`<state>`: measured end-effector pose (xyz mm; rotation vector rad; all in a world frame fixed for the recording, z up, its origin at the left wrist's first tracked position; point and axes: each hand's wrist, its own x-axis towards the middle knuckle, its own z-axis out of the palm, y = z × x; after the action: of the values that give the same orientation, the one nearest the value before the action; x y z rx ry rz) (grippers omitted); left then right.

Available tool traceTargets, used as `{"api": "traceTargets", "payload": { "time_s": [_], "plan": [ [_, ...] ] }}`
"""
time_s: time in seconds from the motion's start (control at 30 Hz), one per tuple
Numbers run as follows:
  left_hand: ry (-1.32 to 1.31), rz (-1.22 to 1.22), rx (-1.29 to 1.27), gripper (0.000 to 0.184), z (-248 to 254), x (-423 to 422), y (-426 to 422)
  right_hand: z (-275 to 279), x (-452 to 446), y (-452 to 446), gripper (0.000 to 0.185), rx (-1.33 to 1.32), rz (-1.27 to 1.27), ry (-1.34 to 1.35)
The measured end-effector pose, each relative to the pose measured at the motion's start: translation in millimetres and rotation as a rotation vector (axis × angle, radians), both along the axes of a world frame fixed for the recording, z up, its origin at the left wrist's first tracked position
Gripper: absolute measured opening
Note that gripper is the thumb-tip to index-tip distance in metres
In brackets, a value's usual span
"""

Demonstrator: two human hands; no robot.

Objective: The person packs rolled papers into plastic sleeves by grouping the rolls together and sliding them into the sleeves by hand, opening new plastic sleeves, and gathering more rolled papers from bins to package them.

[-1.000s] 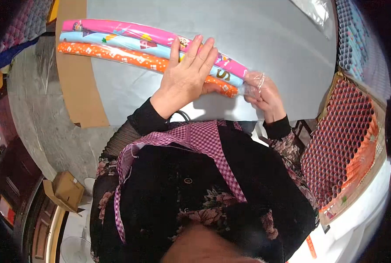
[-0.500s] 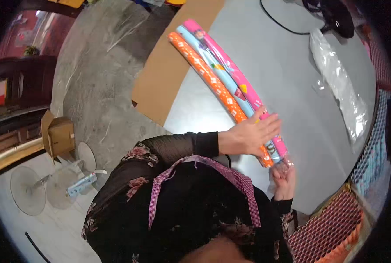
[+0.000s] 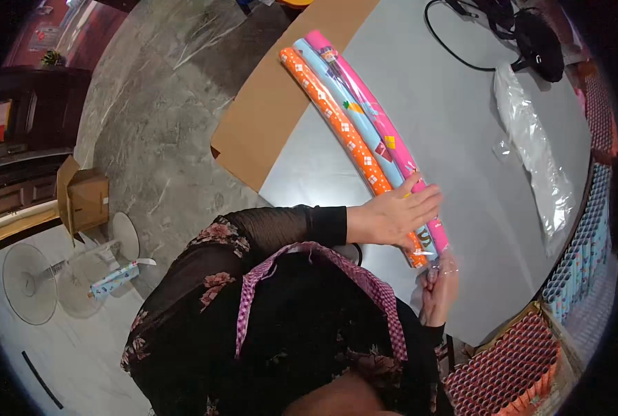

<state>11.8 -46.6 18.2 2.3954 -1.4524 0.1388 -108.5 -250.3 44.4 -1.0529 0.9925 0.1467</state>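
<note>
Three wrapping paper rolls lie side by side in a clear plastic sleeve on the grey table (image 3: pixel 489 229): an orange roll with white squares (image 3: pixel 337 121), a light-blue patterned roll (image 3: pixel 354 107) and a pink roll (image 3: pixel 371 104). Across their near part rests my left hand (image 3: pixel 398 213), palm down with fingers stretched over the rolls. At the near end, my right hand (image 3: pixel 439 290) has its fingers closed on the loose end of the plastic sleeve (image 3: pixel 434 267). Its fingertips are partly hidden by the shiny film.
Brown cardboard (image 3: pixel 271 118) covers the table's left edge. Flat clear plastic bags (image 3: pixel 534 152) lie at the right, near a black bag with a strap (image 3: pixel 537 48). Many packed rolls (image 3: pixel 506 367) stand beside the table. An open carton (image 3: pixel 87 197) sits on the floor.
My right hand has shifted slightly up and left around the sleeve's end. My left hand stays on the rolls. The whole view has shifted a little.
</note>
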Motion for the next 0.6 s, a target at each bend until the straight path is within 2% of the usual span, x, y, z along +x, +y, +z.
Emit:
{"api": "traceTargets", "payload": {
  "time_s": [0.1,0.2,0.27,0.33,0.4,0.47,0.5,0.6],
  "plan": [
    [-0.008,0.007,-0.026,0.083,2,1,2,0,-10,4,0.018,-0.361,0.172,0.010],
    [-0.032,0.011,-0.005,0.083,7,1,4,4,-9,11,0.017,-0.375,0.292,0.002],
    [-0.049,0.019,0.013,0.082,7,1,3,-8,-14,0,0.016,-0.296,0.337,-0.082],
    [-0.064,0.015,0.028,0.082,4,0,2,-7,-11,4,0.014,-0.212,0.207,-0.006],
    [-0.059,0.021,0.008,0.081,1,0,1,-8,-6,2,0.012,-0.187,0.214,0.027],
    [-0.035,0.016,-0.011,0.090,1,-1,0,-8,-2,0,0.013,0.002,0.072,0.076],
    [-0.030,0.013,0.005,0.088,7,0,2,-8,-2,2,0.015,0.056,0.051,0.002],
    [0.000,0.000,0.000,0.086,10,1,2,0,4,10,0.015,0.058,-0.007,0.024]
  ]
}}
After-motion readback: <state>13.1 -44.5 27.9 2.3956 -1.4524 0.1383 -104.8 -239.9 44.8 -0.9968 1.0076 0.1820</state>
